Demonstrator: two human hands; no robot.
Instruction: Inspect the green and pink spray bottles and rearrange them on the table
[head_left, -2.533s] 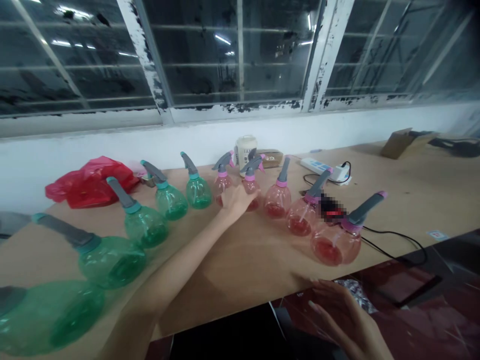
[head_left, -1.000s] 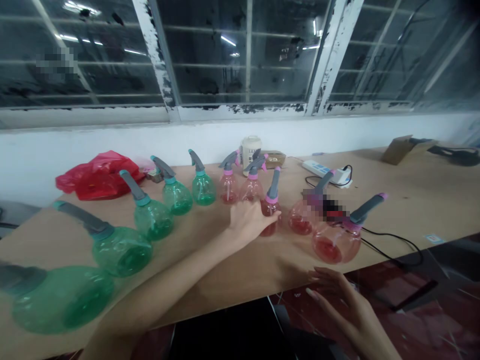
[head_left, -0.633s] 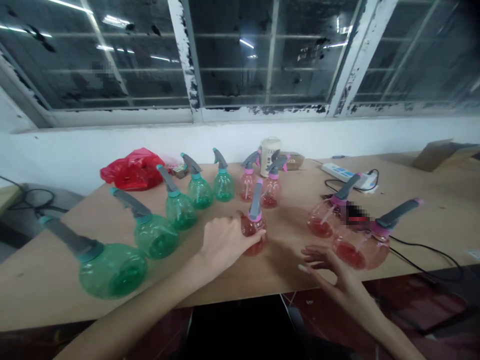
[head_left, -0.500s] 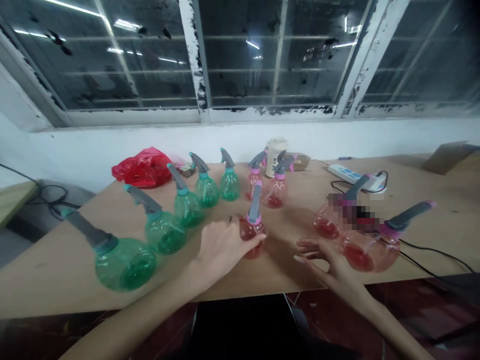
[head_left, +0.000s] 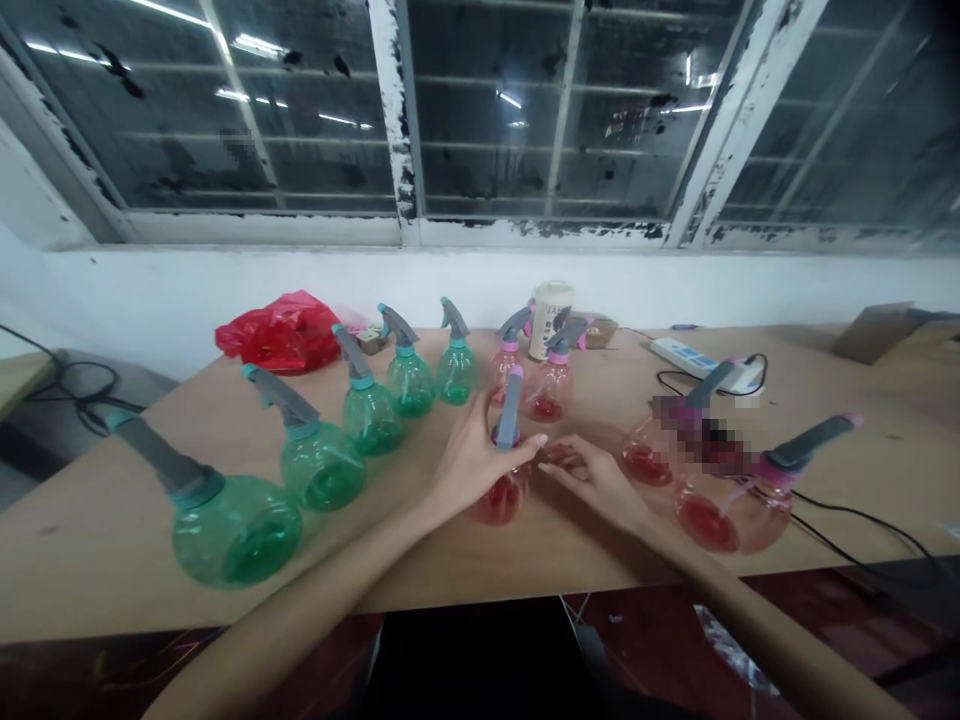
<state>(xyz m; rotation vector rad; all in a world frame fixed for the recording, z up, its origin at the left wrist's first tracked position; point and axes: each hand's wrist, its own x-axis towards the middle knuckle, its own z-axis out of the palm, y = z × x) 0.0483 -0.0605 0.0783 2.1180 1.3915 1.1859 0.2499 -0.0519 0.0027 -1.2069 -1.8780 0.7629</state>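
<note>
A spray bottle (head_left: 501, 500) with red liquid, a grey trigger head and a pink collar stands upright on the table before me. My left hand (head_left: 471, 455) is round its neck from the left, the thumb crossing in front just below the head and the other fingers partly hidden behind. To the right, my right hand (head_left: 592, 478) has its fingers loosely bent and apart, close to the bottle, with nothing in it. Two red spray bottles (head_left: 550, 390) stand behind. Two more lean into view at the right, one red bottle (head_left: 735, 510) nearest the right hand.
Several green spray bottles (head_left: 236, 530) form a slanting row on the left. A red plastic bag (head_left: 281, 335), a pale canister (head_left: 551, 300) and a white power strip (head_left: 697, 362) lie along the back. Black cables (head_left: 862, 510) run at right. The table's front edge is near my forearms.
My left hand has shifted up from the bottle's body to its neck. My right hand has moved left and up, closer to the bottle. The view has shifted slightly.
</note>
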